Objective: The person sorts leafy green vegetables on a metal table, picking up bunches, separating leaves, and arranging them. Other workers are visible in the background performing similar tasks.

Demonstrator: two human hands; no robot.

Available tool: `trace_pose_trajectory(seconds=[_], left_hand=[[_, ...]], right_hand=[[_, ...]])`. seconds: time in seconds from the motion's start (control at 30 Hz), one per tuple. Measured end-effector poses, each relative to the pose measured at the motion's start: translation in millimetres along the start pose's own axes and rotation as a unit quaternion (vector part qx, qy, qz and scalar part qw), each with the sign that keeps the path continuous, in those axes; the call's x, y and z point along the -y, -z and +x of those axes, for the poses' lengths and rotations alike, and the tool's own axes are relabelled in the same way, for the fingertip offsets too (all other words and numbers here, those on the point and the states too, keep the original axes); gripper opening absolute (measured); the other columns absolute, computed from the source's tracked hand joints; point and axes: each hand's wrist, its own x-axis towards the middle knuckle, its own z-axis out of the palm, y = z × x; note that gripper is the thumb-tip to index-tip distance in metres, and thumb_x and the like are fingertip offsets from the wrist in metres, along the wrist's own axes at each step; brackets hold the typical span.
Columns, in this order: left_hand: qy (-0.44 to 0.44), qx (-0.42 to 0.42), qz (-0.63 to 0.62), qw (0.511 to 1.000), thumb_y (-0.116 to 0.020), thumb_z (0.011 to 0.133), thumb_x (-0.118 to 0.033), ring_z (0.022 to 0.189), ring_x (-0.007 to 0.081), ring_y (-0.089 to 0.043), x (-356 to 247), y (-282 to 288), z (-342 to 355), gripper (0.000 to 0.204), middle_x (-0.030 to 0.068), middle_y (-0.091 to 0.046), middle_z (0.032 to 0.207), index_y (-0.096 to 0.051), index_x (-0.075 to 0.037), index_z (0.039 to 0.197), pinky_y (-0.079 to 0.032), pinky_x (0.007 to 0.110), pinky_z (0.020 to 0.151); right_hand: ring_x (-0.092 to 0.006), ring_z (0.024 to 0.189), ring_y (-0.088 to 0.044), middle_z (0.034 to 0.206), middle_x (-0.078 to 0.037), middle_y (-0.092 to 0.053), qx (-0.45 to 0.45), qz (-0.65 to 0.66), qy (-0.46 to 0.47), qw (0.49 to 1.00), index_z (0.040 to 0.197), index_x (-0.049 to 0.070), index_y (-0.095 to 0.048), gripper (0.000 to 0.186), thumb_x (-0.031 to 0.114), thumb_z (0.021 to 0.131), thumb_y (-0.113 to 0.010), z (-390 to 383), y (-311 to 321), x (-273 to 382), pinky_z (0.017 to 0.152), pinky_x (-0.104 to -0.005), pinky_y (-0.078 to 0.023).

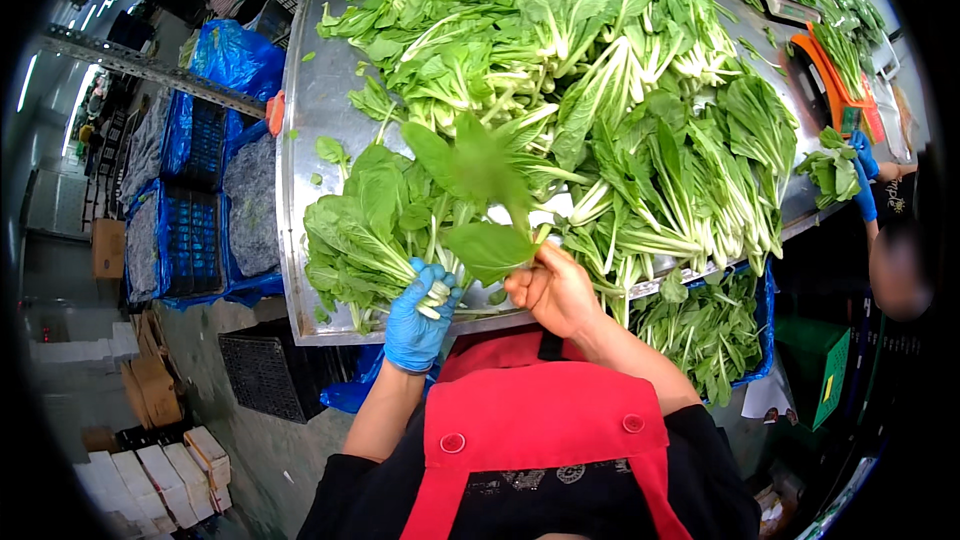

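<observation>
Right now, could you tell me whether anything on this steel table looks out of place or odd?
Only small things: loose leaves lie scattered on the bare steel table, apart from the pile of greens, and only the left hand is gloved.

Green leaves with white stems [600, 110] cover a grey steel table [305, 130], a blue glove [418, 312] wraps the left hand, the apron [530, 430] is red, and the crates [190, 230] are blue.

Co-worker's blurred face [897, 275] (body cut off)

Two hands [418, 312], one steel table [300, 140], two orange trays [840, 80].
</observation>
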Motion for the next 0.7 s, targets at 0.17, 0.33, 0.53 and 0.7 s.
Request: trace_pose_trajectory(seconds=[0.17, 0.33, 0.53, 0.7], left_hand=[[-0.009, -0.017, 0.058, 0.998, -0.055, 0.083, -0.007, 0.087, 0.0182, -0.058, -4.1, -2.4, 0.6, 0.017, 0.0058, -0.060, 0.094, -0.054, -0.012, 0.099, -0.048, 0.033, 0.076], [-0.018, -0.025, 0.171, 0.985, -0.054, 0.080, -0.001, 0.088, 0.0183, -0.057, 12.7, -16.8, -3.5, 0.023, 0.0080, -0.059, 0.096, -0.052, -0.003, 0.102, -0.046, 0.029, 0.081], [-0.052, -0.018, 0.162, 0.985, -0.052, 0.079, 0.003, 0.092, 0.0181, -0.056, 20.8, -4.3, -8.3, 0.030, 0.0089, -0.057, 0.101, -0.050, -0.001, 0.109, -0.045, 0.028, 0.082], [-0.067, -0.087, 0.178, 0.978, -0.053, 0.082, -0.001, 0.089, 0.0168, -0.056, 37.3, 3.3, -9.8, 0.025, 0.0064, -0.057, 0.100, -0.052, -0.003, 0.106, -0.046, 0.029, 0.080]], right_hand=[[-0.0126, 0.054, -0.053, 0.078, -0.007, -0.059, 0.090, -0.070, -0.089, 0.989, 0.103, 0.005, -0.049, 0.034, 0.029, 0.095, -0.027, 7.4, -2.3, -17.0, 0.046, -0.0234, -0.041], [-0.0075, 0.047, -0.049, 0.066, -0.002, -0.056, -0.027, -0.380, 0.016, 0.924, 0.095, 0.003, -0.054, 0.033, 0.034, 0.092, -0.043, 5.7, -13.9, -36.5, 0.043, -0.0194, -0.038], [-0.0041, 0.045, -0.042, 0.058, 0.002, -0.047, -0.111, -0.368, 0.099, 0.918, 0.085, 0.003, -0.057, 0.029, 0.031, 0.089, -0.050, 9.5, -22.4, -43.9, 0.041, -0.0189, -0.033], [-0.0132, 0.052, -0.050, 0.066, -0.004, -0.053, -0.025, -0.542, 0.317, 0.778, 0.087, 0.002, -0.056, 0.018, 0.020, 0.087, -0.054, 21.6, -3.6, -58.6, 0.045, -0.0233, -0.040]])
